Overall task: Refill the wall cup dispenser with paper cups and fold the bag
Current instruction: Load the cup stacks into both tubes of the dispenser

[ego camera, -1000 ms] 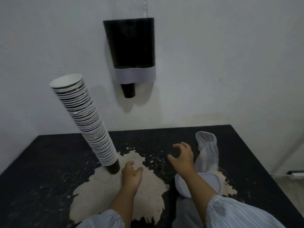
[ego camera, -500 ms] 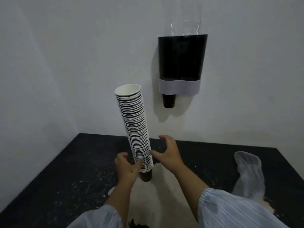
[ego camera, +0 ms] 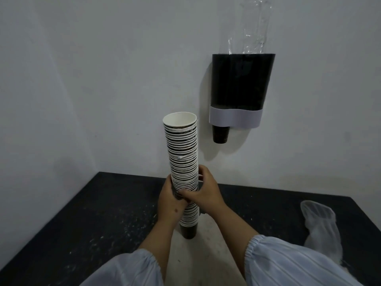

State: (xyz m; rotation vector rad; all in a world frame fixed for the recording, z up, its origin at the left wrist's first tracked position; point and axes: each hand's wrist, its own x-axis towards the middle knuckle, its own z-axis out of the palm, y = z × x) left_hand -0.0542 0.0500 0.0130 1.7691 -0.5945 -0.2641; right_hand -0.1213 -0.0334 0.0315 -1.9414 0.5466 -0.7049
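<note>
From the head camera, a tall stack of paper cups point(ego camera: 182, 162) stands nearly upright over the dark table point(ego camera: 103, 213), its black bottom cup apparently resting on the pale worn patch. The left hand point(ego camera: 170, 205) wraps the stack from the left, and the right hand point(ego camera: 203, 193) curls round it from the right, thumb across the front. The wall dispenser point(ego camera: 241, 83) hangs up right, one cup poking out below. The crumpled plastic bag point(ego camera: 321, 226) lies at far right.

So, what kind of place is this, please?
Probably a plain drinks corner or utility room, though that is a guess. A cup dispenser hangs on a bare white wall, above a worn black table. Both hands, left and right, grip a cup stack.
</note>
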